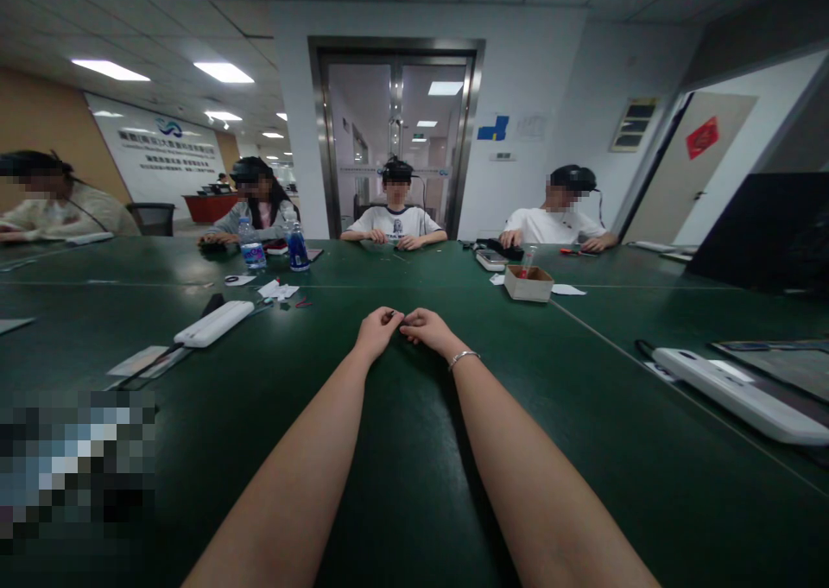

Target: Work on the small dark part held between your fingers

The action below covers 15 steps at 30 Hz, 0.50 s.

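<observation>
At frame centre our bare left hand (pixel 377 331) and right hand (pixel 424 327) meet on the smooth dark green desk (pixel 401 484), fingers pinched narrow on one small dark thin object (pixel 396 318). Beyond, centre-right, sits one square cardboard box (pixel 528 283); upper left, two clear plastic bottles (pixel 297 248).

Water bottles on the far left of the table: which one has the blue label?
The right bottle, wrapped in dark blue, nearer the door. The left bottle is mostly clear with a pale label.
</observation>
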Available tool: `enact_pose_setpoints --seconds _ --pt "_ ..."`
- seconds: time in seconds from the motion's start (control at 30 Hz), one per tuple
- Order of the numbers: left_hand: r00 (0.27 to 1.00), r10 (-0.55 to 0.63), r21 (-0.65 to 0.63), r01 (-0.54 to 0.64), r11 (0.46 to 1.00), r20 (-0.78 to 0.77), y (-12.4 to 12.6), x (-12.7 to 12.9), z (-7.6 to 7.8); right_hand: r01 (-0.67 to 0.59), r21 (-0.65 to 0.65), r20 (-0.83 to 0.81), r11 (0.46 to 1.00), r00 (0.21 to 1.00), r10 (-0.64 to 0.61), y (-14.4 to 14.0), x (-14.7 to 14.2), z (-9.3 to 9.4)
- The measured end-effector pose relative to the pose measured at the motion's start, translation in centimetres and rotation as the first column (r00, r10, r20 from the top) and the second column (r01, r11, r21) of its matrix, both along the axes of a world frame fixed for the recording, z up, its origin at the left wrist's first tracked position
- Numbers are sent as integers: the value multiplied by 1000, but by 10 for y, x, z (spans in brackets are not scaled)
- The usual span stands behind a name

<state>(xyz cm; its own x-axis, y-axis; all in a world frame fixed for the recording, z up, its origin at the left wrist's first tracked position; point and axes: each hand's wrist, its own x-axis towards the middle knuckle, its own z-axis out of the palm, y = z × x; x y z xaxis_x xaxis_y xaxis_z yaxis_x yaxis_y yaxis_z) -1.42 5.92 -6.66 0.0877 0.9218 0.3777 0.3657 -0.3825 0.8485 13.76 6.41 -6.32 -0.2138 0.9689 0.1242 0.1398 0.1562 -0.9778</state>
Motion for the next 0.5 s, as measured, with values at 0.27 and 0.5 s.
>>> enact_pose_setpoints --seconds 0.27,0.5 --pt "989 32 -16 -35 999 -145 1 2 -3 42 -60 -58 997 997 -45 -4 -4 4" --pt "981 -11 -100 -9 995 -195 -3 5 1 -60 -126 -196 990 980 35 -10 -13 9"
